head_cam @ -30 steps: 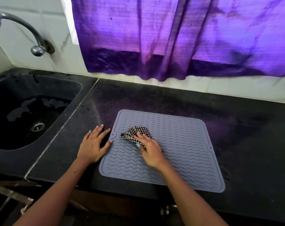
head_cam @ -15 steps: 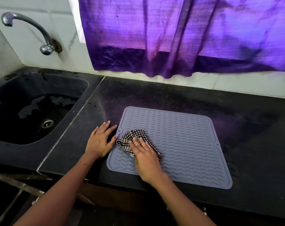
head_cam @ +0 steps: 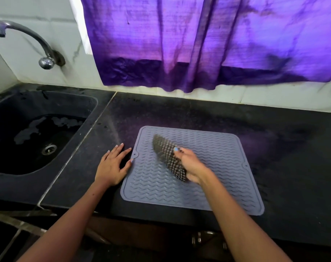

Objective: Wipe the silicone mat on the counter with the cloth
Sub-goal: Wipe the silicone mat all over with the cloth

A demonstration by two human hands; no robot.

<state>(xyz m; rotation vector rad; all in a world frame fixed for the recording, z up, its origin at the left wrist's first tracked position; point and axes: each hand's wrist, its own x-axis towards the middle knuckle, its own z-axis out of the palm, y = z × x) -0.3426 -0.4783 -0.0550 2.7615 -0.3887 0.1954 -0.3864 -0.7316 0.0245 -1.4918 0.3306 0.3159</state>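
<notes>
Reaching in from the near edge, both bare forearms crossed the front lip of the dark counter (head_cam: 285, 140). The right hand (head_cam: 192, 166) was clenched on the checkered cloth (head_cam: 168, 157), its grip closed around the near end while the rest of the cloth, blurred, stretched up and to the left of the fingers over the mat's middle. Whether the cloth touched the surface could not be told. Under that grip lay the grey silicone mat (head_cam: 227, 186), flat on the counter, its wavy ribs running out on every side of the hand. To the left of the cloth-holding grip, the left hand (head_cam: 111, 166) lay released and flat, fingers spread, palm on the counter just beside the mat's left edge, with fingertips at that edge near its small tab. Farther left of both hands sat the black sink (head_cam: 92, 108), with the curved tap (head_cam: 28, 37) above it. Beyond the hands, a purple curtain (head_cam: 198, 44) hung over the white wall.
</notes>
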